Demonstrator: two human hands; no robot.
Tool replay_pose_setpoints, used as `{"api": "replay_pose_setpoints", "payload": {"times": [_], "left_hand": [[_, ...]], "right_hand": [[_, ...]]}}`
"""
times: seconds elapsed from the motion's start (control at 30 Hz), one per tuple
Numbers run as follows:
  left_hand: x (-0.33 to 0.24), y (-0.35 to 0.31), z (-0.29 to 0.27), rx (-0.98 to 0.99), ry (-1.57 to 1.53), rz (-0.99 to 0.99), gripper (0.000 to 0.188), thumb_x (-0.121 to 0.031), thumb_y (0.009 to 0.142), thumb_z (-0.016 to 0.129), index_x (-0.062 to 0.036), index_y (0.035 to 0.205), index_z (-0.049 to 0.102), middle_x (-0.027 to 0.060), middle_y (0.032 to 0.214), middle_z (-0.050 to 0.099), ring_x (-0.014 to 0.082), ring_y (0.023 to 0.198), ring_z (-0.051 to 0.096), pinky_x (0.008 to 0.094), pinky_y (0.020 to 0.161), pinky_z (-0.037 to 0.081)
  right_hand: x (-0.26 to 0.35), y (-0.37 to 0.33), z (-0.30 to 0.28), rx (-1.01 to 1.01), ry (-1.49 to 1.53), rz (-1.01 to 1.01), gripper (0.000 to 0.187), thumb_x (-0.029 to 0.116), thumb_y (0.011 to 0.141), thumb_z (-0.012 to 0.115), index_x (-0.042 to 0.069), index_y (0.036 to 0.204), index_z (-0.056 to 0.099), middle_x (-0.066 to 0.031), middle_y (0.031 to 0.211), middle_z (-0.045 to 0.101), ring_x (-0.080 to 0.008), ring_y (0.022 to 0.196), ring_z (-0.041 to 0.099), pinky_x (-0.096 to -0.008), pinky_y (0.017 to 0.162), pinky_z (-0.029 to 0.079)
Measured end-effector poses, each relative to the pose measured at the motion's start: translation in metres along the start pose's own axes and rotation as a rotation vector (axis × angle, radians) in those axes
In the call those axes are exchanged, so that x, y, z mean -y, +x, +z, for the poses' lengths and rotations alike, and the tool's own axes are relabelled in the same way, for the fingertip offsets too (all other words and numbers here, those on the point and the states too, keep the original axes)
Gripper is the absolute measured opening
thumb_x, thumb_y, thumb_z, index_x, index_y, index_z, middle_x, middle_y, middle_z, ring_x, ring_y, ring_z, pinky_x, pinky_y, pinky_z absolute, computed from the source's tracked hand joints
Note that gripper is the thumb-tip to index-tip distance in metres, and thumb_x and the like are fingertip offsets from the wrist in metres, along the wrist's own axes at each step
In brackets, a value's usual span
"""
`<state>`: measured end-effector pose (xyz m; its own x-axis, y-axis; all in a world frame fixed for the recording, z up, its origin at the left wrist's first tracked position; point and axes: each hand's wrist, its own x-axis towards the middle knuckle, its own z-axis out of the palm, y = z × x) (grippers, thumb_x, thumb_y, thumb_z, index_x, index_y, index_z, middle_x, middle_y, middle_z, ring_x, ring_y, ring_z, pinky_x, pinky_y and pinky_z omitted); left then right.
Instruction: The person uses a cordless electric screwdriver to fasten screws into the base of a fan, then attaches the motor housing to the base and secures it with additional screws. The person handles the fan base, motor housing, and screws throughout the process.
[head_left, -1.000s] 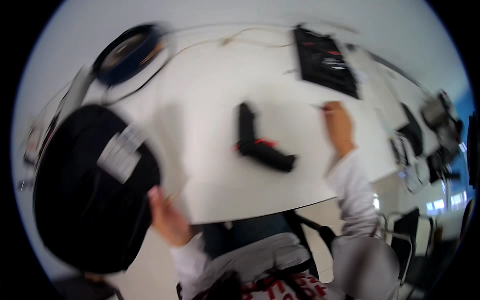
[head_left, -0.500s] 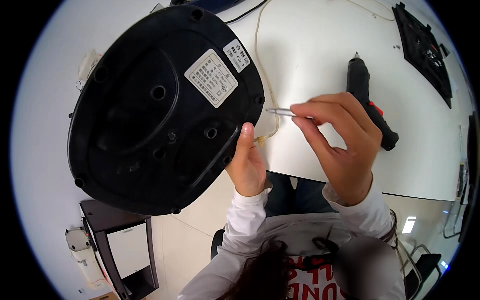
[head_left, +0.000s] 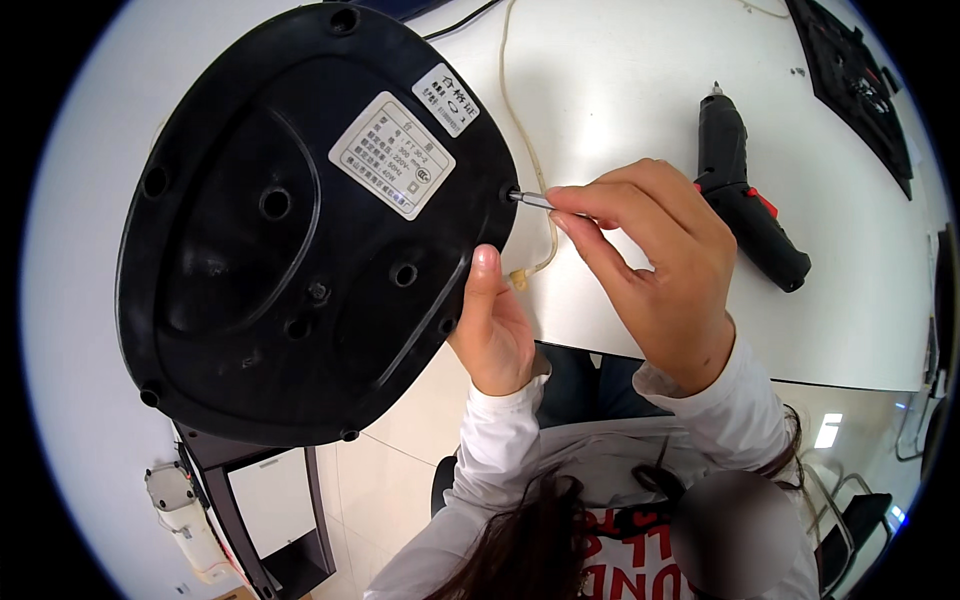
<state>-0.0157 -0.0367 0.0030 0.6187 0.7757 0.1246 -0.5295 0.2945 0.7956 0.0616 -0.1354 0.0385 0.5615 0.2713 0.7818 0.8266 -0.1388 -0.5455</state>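
A large black plastic base [head_left: 230,290], rounded and tilted up with its underside facing me, fills the left half of the view. My left hand [head_left: 496,330] grips its lower right edge, thumb laid on the underside and the other fingers hidden behind. Between thumb and fingertips my right hand [head_left: 655,265] pinches a slim silver screwdriver bit [head_left: 533,200]. The bit's tip meets the screw hole [head_left: 508,193] on the base's right rim; how deep it sits I cannot tell. Two white labels [head_left: 392,155] are stuck to the underside, near several more holes.
Right of my right hand, a black cordless screwdriver [head_left: 745,195] with red parts lies on the white table [head_left: 620,90]. An open black tool case [head_left: 850,80] is at the far right. A cream cord [head_left: 520,120] runs behind the base. A dark cabinet [head_left: 270,510] stands lower left.
My right hand has moved left, bringing the bit's tip from beside the base to the rim hole. The base has shifted slightly left in view, still held by my left hand.
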Motion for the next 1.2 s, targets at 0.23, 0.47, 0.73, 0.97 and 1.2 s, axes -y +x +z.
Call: {"api": "replay_pose_setpoints", "payload": {"times": [0.23,0.47,0.73,0.97,1.2], "left_hand": [[-0.001,0.0,0.005,0.053,-0.029,0.026,0.028,-0.014,0.085,0.058,0.003,0.107,0.059,0.01,0.111,0.061,0.0181,0.105,0.056,0.0327,0.099,0.04],[0.008,-0.002,-0.018,-0.062,-0.17,-0.248,0.028,-0.017,0.089,0.053,0.0042,0.108,0.057,0.012,0.107,0.061,0.0205,0.1,0.058,0.0323,0.092,0.043],[0.009,0.001,-0.016,-0.056,0.023,-0.207,0.039,-0.027,0.092,0.047,0.0055,0.113,0.052,0.0196,0.113,0.059,0.024,0.106,0.055,0.0362,0.091,0.043],[0.007,0.003,-0.008,-0.055,-0.026,-0.183,0.037,-0.025,0.09,0.05,0.0059,0.11,0.054,0.018,0.114,0.059,0.0235,0.107,0.054,0.0351,0.095,0.04],[0.0,0.001,-0.004,0.102,-0.075,-0.056,0.02,-0.016,0.086,0.058,0.0013,0.095,0.062,0.0117,0.1,0.064,0.0203,0.101,0.058,0.0308,0.096,0.043]], "right_hand": [[-0.004,-0.002,0.0,0.018,-0.088,-0.081,0.02,0.001,0.064,0.066,0.005,0.083,0.063,-0.0036,0.074,0.056,-0.0193,0.065,0.054,-0.0271,0.053,0.043],[0.026,0.017,-0.011,0.196,-0.196,-0.009,0.021,-0.002,0.062,0.067,0.002,0.083,0.064,-0.0053,0.07,0.054,-0.02,0.063,0.052,-0.029,0.053,0.041],[0.019,0.018,-0.005,0.199,-0.244,0.083,0.01,0.004,0.071,0.068,0.002,0.076,0.059,-0.0069,0.064,0.054,-0.0226,0.058,0.053,-0.0304,0.05,0.04],[0.009,0.01,0.004,0.158,-0.156,0.108,0.008,0.005,0.075,0.067,0.003,0.078,0.06,-0.0069,0.061,0.056,-0.02,0.051,0.052,-0.028,0.045,0.038],[0.007,0.006,0.001,0.219,0.123,0.306,0.011,0.003,0.08,0.064,0.0,0.09,0.061,-0.0088,0.068,0.064,-0.0158,0.06,0.064,-0.0224,0.051,0.047]]}}
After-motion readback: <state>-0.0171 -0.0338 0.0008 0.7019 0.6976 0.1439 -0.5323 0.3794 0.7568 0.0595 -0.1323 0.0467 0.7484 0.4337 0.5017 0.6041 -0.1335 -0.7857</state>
